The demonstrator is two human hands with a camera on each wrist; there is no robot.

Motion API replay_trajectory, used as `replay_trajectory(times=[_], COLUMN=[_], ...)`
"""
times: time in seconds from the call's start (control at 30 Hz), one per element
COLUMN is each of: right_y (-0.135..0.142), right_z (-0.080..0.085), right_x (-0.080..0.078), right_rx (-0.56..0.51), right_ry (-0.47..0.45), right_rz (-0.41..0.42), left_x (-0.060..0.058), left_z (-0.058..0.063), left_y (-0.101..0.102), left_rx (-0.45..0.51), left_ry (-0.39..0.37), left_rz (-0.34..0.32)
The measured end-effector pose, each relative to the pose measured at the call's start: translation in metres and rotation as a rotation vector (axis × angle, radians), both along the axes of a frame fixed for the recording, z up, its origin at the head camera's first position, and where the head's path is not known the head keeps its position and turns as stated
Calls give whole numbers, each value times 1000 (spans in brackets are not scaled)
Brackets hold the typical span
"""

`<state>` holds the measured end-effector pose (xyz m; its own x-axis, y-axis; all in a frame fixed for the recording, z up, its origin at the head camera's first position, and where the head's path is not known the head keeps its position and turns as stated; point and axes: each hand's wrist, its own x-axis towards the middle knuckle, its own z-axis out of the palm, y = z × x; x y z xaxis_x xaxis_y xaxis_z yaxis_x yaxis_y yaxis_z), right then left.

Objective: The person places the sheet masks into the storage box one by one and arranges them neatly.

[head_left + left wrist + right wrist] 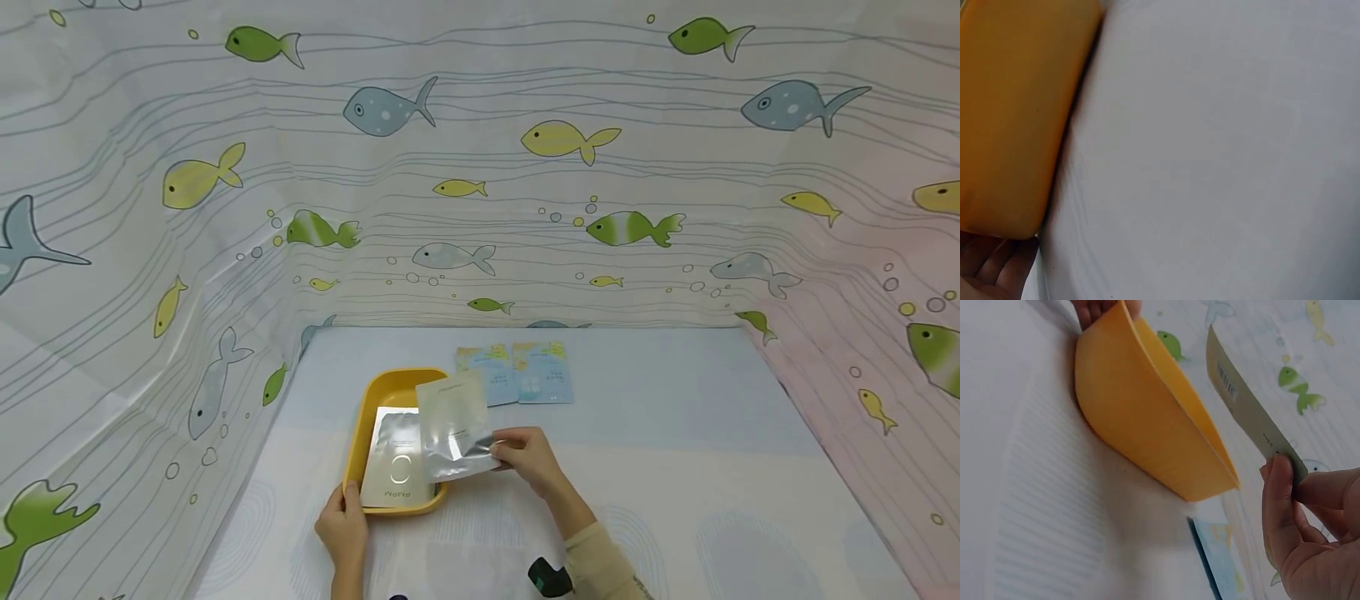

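Note:
My left hand (345,529) grips the near left corner of a yellow plastic basin (354,446). In the left wrist view its fingers (1013,269) curl beneath the basin's edge. A pale-gold and silver pouch (396,467), marked with a ring and upside-down lettering, lies inside the basin. My right hand (528,458) pinches a second silver foil sachet (453,421) by its near right corner, between thumb and fingers. This sachet hangs over the basin's right side and covers part of it. From the right wrist, the sachet (1244,403) shows its barcoded back, apart from the basin.
Two light-blue packets (543,375) lie side by side behind the basin, the left one partly hidden by the sachet. A fish-patterned sheet (480,233) walls the white table (675,500) at the back and sides. A dark device (550,577) sits at my right sleeve.

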<state>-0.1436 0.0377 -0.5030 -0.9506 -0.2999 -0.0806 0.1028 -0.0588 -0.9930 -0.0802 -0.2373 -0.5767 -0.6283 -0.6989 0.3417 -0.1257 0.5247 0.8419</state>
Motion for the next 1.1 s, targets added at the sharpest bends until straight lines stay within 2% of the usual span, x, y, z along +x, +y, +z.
replay_trajectory(times=[0.2,0.5,0.6,0.67,0.83,1.1], right_y=[-17,-36,-42,-47,-57,-66], right_z=[20,19,14,4,-16,-26], right_x=[10,16,16,14,13,12], right_rx=[31,8,6,20,109,190], right_ry=[7,-8,-13,-7,13,76], right_rz=[16,-14,-32,-47,-85,-101], left_x=[1,0,0,0,-1,0], left_z=[0,-2,-2,-2,-1,1], left_y=[-1,-1,-1,-1,-1,0], left_rx=[-5,-19,-15,-14,-10,-14], left_ry=[-8,-7,-5,0,7,2], left_rz=[-4,-2,1,3,1,5])
